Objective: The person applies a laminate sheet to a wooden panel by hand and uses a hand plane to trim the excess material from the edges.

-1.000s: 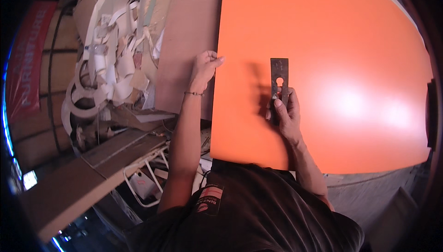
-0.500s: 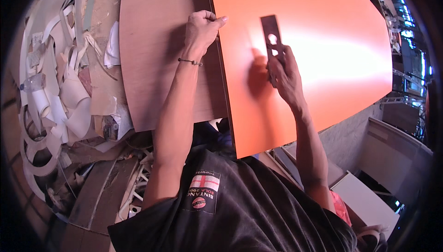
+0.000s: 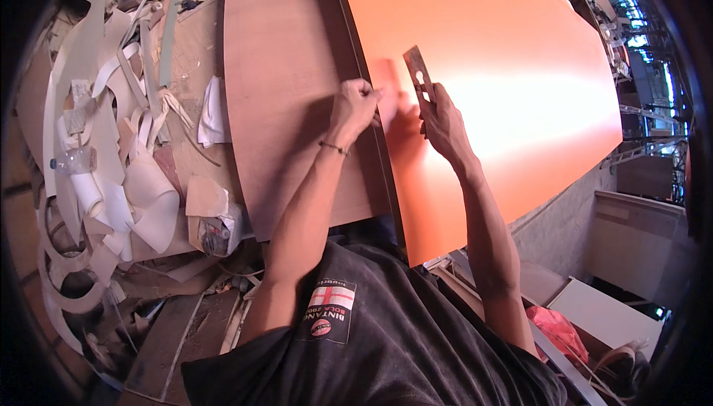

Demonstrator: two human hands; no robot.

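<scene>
A glossy orange sheet [image 3: 505, 42] lies on the right, its long left edge overlapping a brown wooden board [image 3: 290, 42]. At that edge is my left hand [image 3: 355, 112], closed, its fingers curled and the thumb side pinching the sheet's rim. My right hand [image 3: 445, 124] grips a flat metal plane blade [image 3: 414, 64] with a keyhole-shaped slot. The blade stands tilted over the orange surface, near its left edge. Its lower end is partly hidden by my fingers, and a dark shadow falls on the sheet beside it.
Curled veneer and laminate offcuts [image 3: 152, 198] pile up on the left, with a clear plastic bottle [image 3: 74, 161] among them. A white cloth [image 3: 213, 112] lies beside the board. At the lower right are a red plastic bag [image 3: 557, 332] and a pale panel [image 3: 605, 317].
Both hands have drawn closer together. My left hand has come down along the sheet's edge toward me, and the blade has shifted left and tilted more. The view has shifted slightly.
</scene>
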